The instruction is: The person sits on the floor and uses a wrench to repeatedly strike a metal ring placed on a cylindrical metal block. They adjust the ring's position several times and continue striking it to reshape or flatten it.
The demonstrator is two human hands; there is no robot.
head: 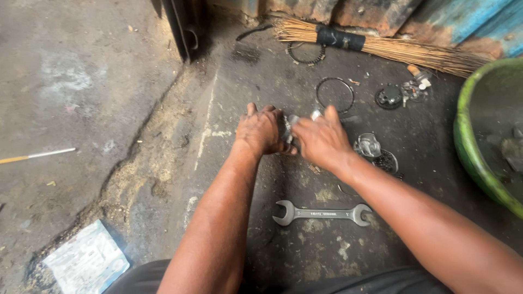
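- Nearest the camera, a double-ended open spanner (321, 213) is laid flat on the stained concrete floor (81, 98), between the two forearms.
- Beyond it, a small grey metal part (290, 129) is clasped between the left hand (262, 130) and the right hand (321, 139), both closed around it (most of it is hidden by the fingers).
- Just right of the right hand, a metal cup-shaped piece (369, 145) is seen.
- Farther off, a thin ring (334, 95) and a stick broom (381, 48) are lying.
- At the right edge, a green basin (469, 147) is cut off.

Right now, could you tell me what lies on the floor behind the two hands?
Behind the left hand and right hand lies a thin metal ring; its near edge is covered. The small metal part they grip is mostly covered too.
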